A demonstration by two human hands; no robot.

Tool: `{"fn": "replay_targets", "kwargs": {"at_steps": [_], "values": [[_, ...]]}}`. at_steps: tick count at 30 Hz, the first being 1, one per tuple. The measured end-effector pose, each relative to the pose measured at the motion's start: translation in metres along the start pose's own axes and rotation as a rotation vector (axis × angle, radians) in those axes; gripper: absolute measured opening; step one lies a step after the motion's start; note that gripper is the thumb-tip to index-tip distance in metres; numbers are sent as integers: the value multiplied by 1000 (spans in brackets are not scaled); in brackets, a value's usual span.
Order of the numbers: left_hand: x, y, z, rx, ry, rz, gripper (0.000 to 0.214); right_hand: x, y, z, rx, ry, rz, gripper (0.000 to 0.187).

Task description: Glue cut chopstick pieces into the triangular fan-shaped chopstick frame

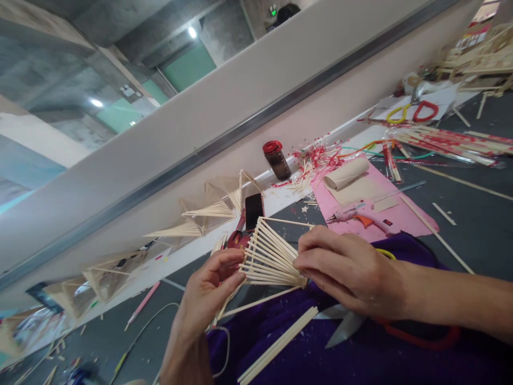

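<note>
A fan-shaped frame of thin bamboo sticks [269, 255] is held above a purple cloth [320, 347]. My left hand [210, 291] grips its left, spread edge with the fingertips. Its right end, where the sticks converge, is pinched by my right hand [344, 270]. Several loose sticks [276, 345] lie on the cloth just below the frame. Scissors with red handles [352, 326] rest under my right wrist, partly hidden.
A pink glue gun [356, 216] lies on a pink sheet [404, 214] beside a paper roll [347, 174]. A red-capped jar [276, 159], a phone [254, 209] and several finished stick fans [208, 211] line the wall ledge. Stick bundles [449, 141] and scraps lie at right.
</note>
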State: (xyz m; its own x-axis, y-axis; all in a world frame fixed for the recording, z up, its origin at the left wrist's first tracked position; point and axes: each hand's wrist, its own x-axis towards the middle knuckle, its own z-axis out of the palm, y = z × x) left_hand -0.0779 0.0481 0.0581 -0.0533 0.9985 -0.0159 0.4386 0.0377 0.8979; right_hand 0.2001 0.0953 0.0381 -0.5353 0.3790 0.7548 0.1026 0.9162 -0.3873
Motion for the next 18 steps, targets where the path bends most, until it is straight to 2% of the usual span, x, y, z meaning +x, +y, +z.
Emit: {"fn": "replay_targets", "kwargs": {"at_steps": [7, 12, 15, 18], "values": [[0, 6, 4, -71, 2, -39, 34, 0, 1, 1, 8, 5, 5, 19], [0, -1, 1, -74, 52, -142, 41, -1, 1, 2, 20, 7, 17, 19], [1, -6, 2, -153, 58, -191, 42, -1, 3, 2, 22, 12, 20, 18], [5, -8, 5, -263, 62, -156, 42, -2, 11, 5, 49, 49, 51, 17]]}}
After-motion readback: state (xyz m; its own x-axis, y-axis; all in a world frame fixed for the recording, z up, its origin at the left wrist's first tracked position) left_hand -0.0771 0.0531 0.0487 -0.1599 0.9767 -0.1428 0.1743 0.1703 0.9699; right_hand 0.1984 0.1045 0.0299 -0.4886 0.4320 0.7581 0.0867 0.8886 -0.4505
